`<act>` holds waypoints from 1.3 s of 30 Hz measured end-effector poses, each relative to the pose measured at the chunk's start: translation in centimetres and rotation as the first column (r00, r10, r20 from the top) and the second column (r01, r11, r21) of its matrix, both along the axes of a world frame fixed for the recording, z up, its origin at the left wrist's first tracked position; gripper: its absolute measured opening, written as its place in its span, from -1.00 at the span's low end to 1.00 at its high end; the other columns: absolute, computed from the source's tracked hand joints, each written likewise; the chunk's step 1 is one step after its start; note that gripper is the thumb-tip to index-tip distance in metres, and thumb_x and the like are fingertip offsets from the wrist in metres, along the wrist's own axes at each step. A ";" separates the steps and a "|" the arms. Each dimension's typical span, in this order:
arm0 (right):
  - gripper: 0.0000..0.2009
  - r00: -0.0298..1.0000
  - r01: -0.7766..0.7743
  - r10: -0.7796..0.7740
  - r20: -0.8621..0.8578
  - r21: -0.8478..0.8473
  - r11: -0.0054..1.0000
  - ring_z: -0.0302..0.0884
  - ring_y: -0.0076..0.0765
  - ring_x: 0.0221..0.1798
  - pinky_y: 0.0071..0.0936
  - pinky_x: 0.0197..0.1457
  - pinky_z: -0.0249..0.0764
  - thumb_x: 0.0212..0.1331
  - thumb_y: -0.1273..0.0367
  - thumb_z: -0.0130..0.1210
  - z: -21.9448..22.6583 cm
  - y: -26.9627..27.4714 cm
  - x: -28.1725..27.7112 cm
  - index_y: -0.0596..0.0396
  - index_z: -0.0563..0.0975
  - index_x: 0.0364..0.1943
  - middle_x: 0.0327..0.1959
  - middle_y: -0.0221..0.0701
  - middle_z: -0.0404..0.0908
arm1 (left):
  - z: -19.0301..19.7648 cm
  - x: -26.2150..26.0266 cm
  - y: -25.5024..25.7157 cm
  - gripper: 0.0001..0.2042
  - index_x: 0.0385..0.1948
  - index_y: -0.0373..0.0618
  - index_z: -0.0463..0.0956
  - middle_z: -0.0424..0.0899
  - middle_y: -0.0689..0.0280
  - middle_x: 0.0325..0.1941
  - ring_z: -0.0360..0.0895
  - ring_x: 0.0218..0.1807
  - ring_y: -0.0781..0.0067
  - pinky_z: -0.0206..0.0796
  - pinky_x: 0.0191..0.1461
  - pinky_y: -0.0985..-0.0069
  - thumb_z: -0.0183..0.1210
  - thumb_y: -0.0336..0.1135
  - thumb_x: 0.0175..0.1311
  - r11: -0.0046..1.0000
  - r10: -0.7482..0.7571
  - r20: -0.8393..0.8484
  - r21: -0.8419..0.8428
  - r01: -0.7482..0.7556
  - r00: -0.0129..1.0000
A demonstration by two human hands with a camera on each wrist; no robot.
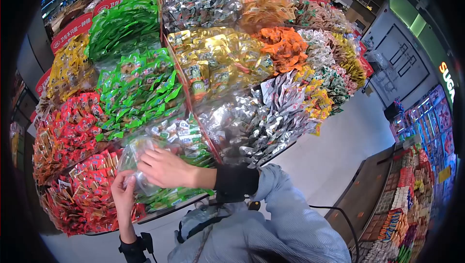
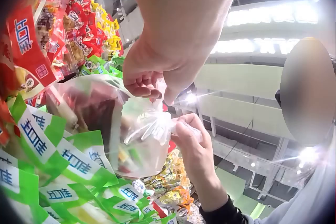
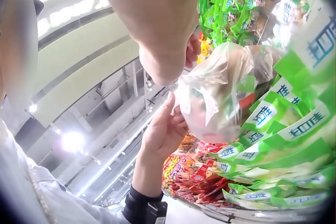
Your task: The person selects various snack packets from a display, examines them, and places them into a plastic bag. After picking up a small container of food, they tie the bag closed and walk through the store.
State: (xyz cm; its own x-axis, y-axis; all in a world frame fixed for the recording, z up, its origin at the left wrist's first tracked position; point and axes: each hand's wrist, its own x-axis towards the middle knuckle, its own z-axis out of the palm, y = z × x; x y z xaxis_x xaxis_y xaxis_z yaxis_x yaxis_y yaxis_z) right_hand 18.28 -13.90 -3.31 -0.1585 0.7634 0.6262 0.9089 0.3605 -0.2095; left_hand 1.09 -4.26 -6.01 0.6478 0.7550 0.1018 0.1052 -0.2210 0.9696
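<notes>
A clear plastic bag [image 1: 130, 152] with several small packets inside rests on the snack display, its top gathered into a crumpled twist [image 2: 152, 125]. My left hand [image 1: 124, 191] pinches the gathered plastic between thumb and fingers at the near side. Across from it, my right hand [image 1: 162, 167] also pinches the twisted top, back of the hand upward. In the right wrist view the bag [image 3: 210, 106] bulges beside the twist, its loose ends sticking out. Green-and-white snack packets [image 2: 79, 155] lie right beside and under the bag.
Red snack packets [image 1: 87, 180] fill the left compartment, green ones [image 1: 140, 86] lie beyond the bag. A red divider [image 1: 186, 89] runs away from me, with silver packets [image 1: 242, 122] on its right. An aisle floor [image 1: 334, 142] and a shelf of goods [image 1: 397, 205] lie farther right.
</notes>
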 end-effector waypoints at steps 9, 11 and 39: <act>-0.79 0.999 -0.019 0.008 -0.044 -0.242 0.970 0.44 -0.22 -0.37 -0.30 -0.29 0.34 -0.25 0.43 0.03 -1.6 -0.6 -0.7 0.15 0.36 -0.44 -0.57 -0.29 0.47 | 1.6 0.5 0.0 -0.89 -0.52 -0.26 0.42 0.34 0.29 -0.69 0.27 -0.62 0.47 0.09 -0.54 0.57 -0.02 -0.43 0.13 0.814 0.216 -0.142 0.573 -0.098 0.966; -0.78 0.999 -0.033 0.027 -0.026 -0.246 0.969 0.42 -0.24 -0.37 -0.35 -0.28 0.33 -0.28 0.44 0.04 -1.8 -0.9 -1.3 0.14 0.36 -0.44 -0.56 -0.32 0.46 | 2.2 0.8 0.1 -0.92 -0.58 -0.25 0.39 0.34 0.22 -0.67 0.30 -0.59 0.31 0.13 -0.50 0.48 0.00 -0.49 0.06 0.586 0.300 -0.081 0.802 -0.116 0.951; -0.78 0.799 -0.200 0.057 -0.598 -0.175 0.964 0.35 -0.11 -0.22 -0.30 -0.22 0.27 -0.05 0.33 0.08 1.1 0.8 -2.8 0.10 0.34 -0.36 -0.37 -0.28 0.41 | 2.5 -1.8 0.8 -0.87 -0.60 -0.29 0.39 0.41 0.31 -0.66 0.34 -0.58 0.54 0.16 -0.46 0.63 0.02 -0.46 0.10 0.890 0.182 -0.017 0.428 -0.157 0.983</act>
